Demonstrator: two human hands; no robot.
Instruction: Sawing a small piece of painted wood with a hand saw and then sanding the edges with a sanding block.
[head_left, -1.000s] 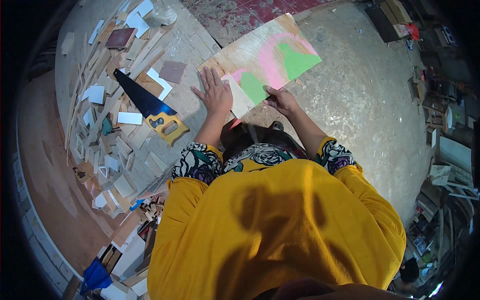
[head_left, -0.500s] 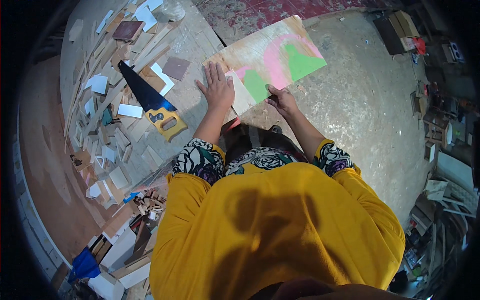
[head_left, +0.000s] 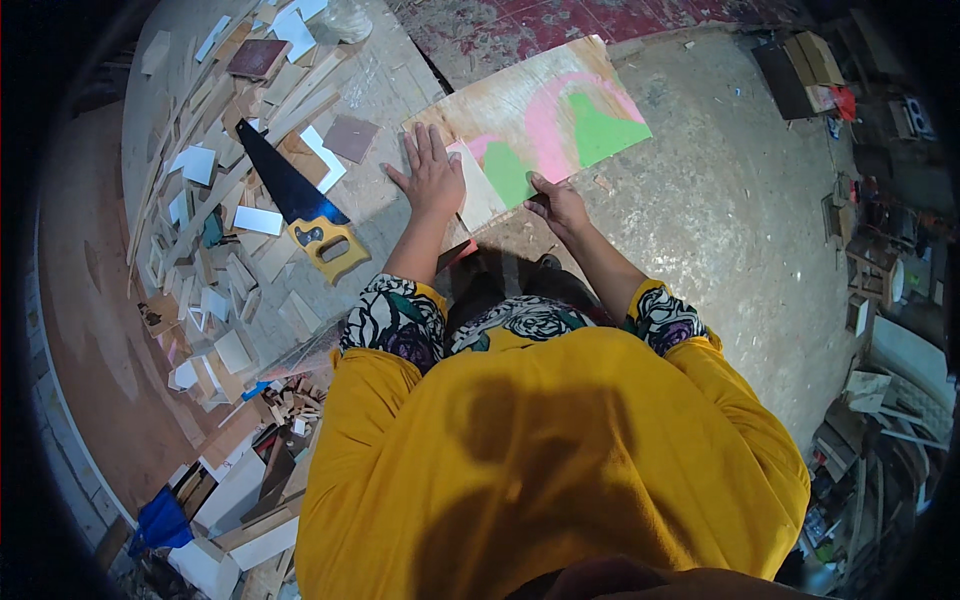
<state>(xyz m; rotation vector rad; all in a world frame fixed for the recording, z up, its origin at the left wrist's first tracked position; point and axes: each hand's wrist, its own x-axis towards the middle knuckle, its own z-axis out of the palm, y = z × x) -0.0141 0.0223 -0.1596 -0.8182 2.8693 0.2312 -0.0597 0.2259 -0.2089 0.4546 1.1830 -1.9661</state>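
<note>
On workbench | plywood board (head_left: pixel 545 120) pink-green painted | left hand (head_left: pixel 432 175) fingers spread flat | right hand (head_left: pixel 556 203) pinching edge

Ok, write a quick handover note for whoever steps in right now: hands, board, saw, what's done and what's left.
Left hand: flat, fingers spread, pressing the painted board near its left end.
Right hand: grip on the board's near edge.
Board: its left end is on the workbench, the rest sticks out over the floor.
Hand saw: on the bench among offcuts, left of the hands, untouched.
Done: board held steady. No cut shows in the board.
</note>
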